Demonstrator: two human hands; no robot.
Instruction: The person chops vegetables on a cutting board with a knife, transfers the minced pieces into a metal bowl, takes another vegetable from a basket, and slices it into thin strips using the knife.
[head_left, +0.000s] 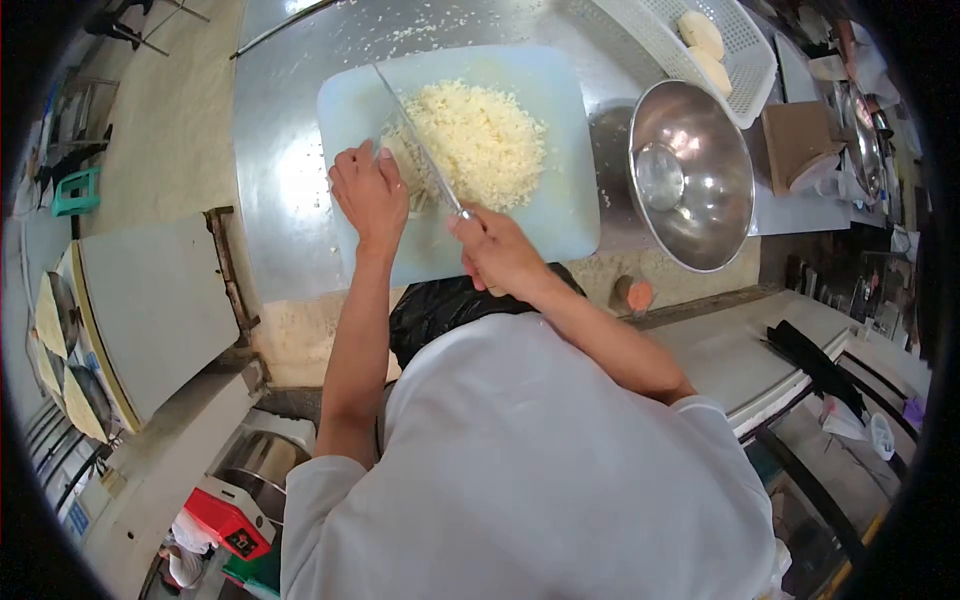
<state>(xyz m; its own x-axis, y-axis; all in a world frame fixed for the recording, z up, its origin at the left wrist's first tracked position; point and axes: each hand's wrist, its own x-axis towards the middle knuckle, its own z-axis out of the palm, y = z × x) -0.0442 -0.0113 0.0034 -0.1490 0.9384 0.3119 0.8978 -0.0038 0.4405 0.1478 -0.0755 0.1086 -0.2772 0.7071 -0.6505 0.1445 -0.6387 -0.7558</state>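
A white cutting board point(565, 200) lies on the metal table. On it is a heap of finely chopped pale vegetable point(485, 140). My right hand point(497, 252) is closed round the handle of a kitchen knife point(422, 140), whose long blade slants up and left across the board, along the heap's left side. Left of the blade, my left hand point(374, 197) has bent fingers pressed on a pale cut vegetable piece point(402, 152). The hand partly hides that piece, and its exact kind is unclear.
A large steel bowl point(715, 165) stands tilted right of the board. Beyond it, a white perforated basket point(755, 65) holds pale rounded vegetables point(702, 35). Loose bits are scattered over the metal table point(285, 190). A cardboard box point(797, 145) stands farther right.
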